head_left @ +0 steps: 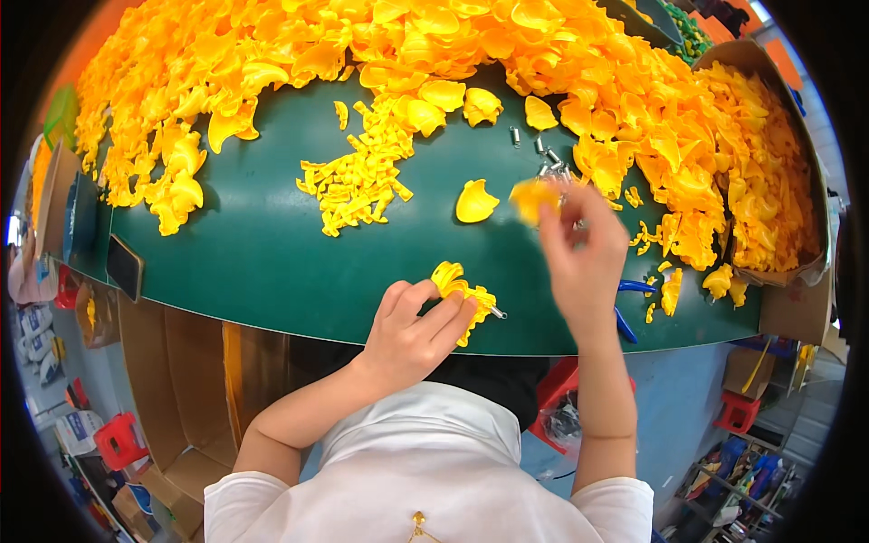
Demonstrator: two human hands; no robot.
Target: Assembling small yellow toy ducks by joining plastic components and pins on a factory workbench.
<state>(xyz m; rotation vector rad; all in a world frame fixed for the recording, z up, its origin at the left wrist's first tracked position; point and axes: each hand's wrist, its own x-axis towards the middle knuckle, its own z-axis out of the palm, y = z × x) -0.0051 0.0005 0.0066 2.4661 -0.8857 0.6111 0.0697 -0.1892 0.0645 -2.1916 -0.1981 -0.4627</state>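
Observation:
My left hand point(412, 330) is closed on a yellow plastic part point(448, 279) near the table's front edge. A small metal spring point(498, 313) sticks out on the right side of that part. To the right, my right hand point(584, 240) is raised over the table, its fingers pinching a curved yellow shell piece point(532, 199) that is blurred by motion. A single yellow shell point(476, 202) lies between the two hands. Several loose metal springs point(552, 165) lie just beyond my right hand. A heap of small yellow clips point(358, 172) is spread farther left.
A large pile of yellow shells point(407, 41) lines the back of the green table point(244, 244). Blue-handled pliers point(626, 321) lie at the front edge, right of my right forearm. At the right stands a cardboard box point(819, 262) full of yellow pieces. A phone-like dark slab point(125, 267) rests at the left edge.

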